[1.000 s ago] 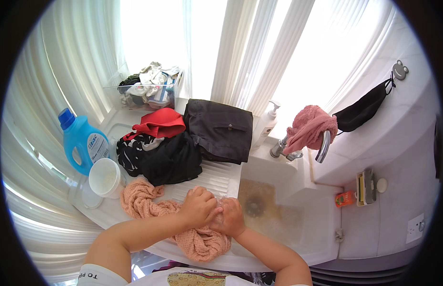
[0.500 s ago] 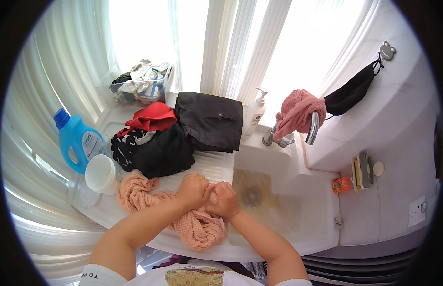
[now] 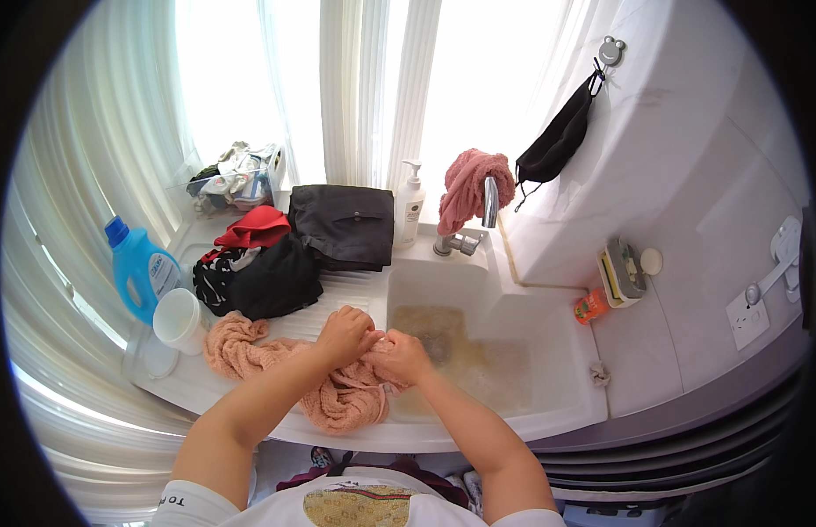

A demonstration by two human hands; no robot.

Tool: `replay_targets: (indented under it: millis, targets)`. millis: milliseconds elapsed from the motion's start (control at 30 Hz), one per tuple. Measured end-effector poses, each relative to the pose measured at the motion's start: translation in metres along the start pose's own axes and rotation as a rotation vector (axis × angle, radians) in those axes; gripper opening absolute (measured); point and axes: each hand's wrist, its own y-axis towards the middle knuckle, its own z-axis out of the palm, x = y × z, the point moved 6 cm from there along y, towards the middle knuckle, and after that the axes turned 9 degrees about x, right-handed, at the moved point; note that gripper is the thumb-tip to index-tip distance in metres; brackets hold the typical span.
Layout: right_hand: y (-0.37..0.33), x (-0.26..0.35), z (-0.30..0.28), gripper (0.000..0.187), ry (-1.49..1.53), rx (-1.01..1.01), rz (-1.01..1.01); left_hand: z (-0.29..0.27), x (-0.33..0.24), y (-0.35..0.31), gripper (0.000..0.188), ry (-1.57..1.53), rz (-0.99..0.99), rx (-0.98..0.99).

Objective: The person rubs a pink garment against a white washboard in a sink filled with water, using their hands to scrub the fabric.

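Observation:
A peach waffle-textured cloth [image 3: 342,406] lies bunched and twisted on the ribbed washboard side of a white sink [image 3: 548,386]. My left hand [image 3: 346,336] is closed on one part of it, and my right hand [image 3: 401,356] grips it close beside, by the basin's left edge. The two fists nearly touch. Murky, brownish water [image 3: 460,351] stands in the basin to the right. Beyond my hands, a heap of black clothing [image 3: 272,277] lies with a red cloth [image 3: 254,227] on top of it.
Left stand a blue detergent bottle [image 3: 144,272] and a white tub [image 3: 179,321]. Folded dark trousers [image 3: 342,224], a clear box of clothes [image 3: 237,180] and a pump bottle [image 3: 409,206] line the back. A pink towel [image 3: 474,189] drapes the faucet [image 3: 489,206]. A black mask [image 3: 557,140] hangs on the wall.
The view has shifted, so the scene sits further left and more wall shows at right. My hands keep their hold on the peach cloth, with only slight changes of grip.

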Motion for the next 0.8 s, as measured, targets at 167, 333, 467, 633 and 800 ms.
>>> replay_targets:
  millis: [167,333,467,633,800]
  targets:
    - [-0.057,-0.130,-0.044,0.049,1.139,0.257,0.351,0.027,-0.038,0.005,0.107,0.110,-0.362,0.312]
    - [-0.110,-0.204,-0.110,0.052,1.587,-0.062,0.593,0.087,-0.089,0.006,0.087,0.273,-0.207,0.758]
    - [-0.130,-0.293,-0.133,0.061,1.137,0.049,0.862,0.162,-0.104,0.008,0.028,0.226,-0.139,0.973]
    - [-0.092,-0.312,-0.136,0.064,-0.546,-0.014,0.644,0.180,-0.104,0.016,0.069,0.274,-0.256,1.048]
    - [-0.069,-0.240,-0.030,0.071,-0.909,0.481,0.020,0.217,-0.123,0.009,0.105,0.397,-0.205,1.087]
